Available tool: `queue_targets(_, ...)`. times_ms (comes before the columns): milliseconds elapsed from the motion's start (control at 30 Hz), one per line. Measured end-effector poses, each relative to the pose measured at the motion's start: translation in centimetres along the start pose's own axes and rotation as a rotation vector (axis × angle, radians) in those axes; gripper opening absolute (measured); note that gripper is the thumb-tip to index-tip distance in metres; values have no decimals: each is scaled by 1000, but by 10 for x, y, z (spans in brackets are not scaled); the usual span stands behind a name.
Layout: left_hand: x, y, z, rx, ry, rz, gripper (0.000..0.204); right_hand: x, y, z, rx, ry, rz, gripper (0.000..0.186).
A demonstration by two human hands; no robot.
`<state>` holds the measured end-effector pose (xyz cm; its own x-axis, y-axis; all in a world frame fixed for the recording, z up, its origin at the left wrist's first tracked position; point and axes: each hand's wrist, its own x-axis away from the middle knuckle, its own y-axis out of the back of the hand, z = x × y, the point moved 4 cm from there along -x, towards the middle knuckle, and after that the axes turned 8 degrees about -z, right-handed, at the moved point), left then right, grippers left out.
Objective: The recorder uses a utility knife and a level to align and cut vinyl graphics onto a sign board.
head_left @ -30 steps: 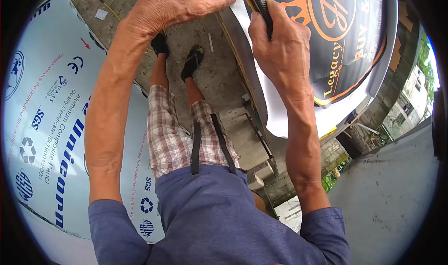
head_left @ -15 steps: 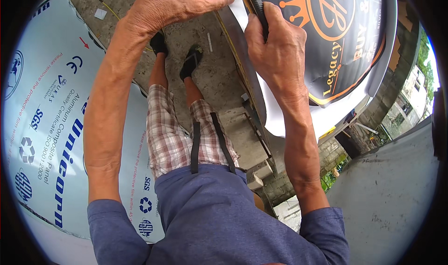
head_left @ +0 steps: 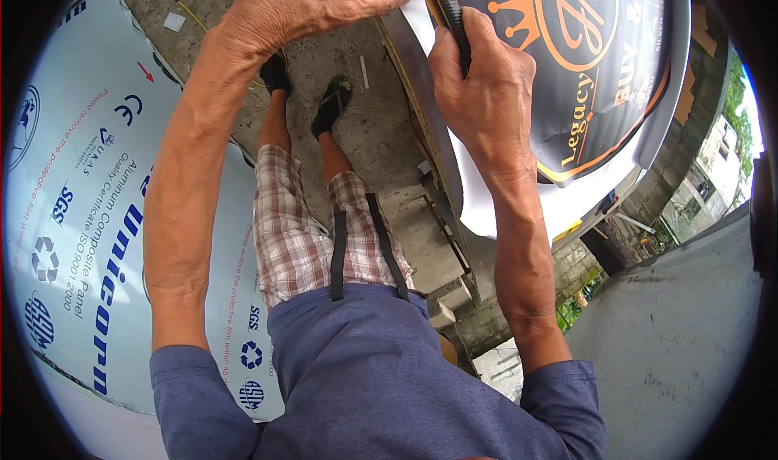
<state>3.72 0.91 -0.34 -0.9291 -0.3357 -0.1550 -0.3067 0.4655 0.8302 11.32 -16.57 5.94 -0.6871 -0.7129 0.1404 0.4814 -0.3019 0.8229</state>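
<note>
My right hand (head_left: 486, 95) grips the black-and-yellow handle of a utility knife (head_left: 452, 21); its tip end runs toward the top of the view and no blade shows. Below that hand lies a black printed sign sheet (head_left: 604, 128) with orange and white lettering and a white margin (head_left: 478, 192). At the top, my left hand (head_left: 304, 6) is stretched toward the margin's left edge. Its thumb points right and rests at the white strip, while the other fingers are partly cut off by the frame.
A large pale-blue film-covered panel (head_left: 89, 217) stands on the left. A worktable edge (head_left: 417, 128) runs beside my legs, above a concrete floor (head_left: 377, 148) with paper scraps and a yellow cord (head_left: 182, 4). Concrete blocks (head_left: 454, 298) sit below the table, and a grey sheet (head_left: 673, 322) fills the lower right.
My right hand and the utility knife have shifted slightly to the right and down along the white margin. My left hand has barely moved, its thumb a touch further right.
</note>
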Motion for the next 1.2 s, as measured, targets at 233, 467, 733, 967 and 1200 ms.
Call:
queue_targets(233,0,1,1,16,-25,-20,84,1,1,2,-2,2,-1,14)
queue_targets(467,0,1,3,7,-21,-18,83,4,1,2,5,-1,-4,15)
queue_targets(733,0,1,2,-4,-25,-15,83,5,2,1,13,23,-4,13)
queue_targets(967,1,3,0,12,-4,0,83,7,2,0,0,14,-4,13)
queue_targets(1200,1,1,2,20,-39,-36,83,8,3,1,-23,-7,5,14)
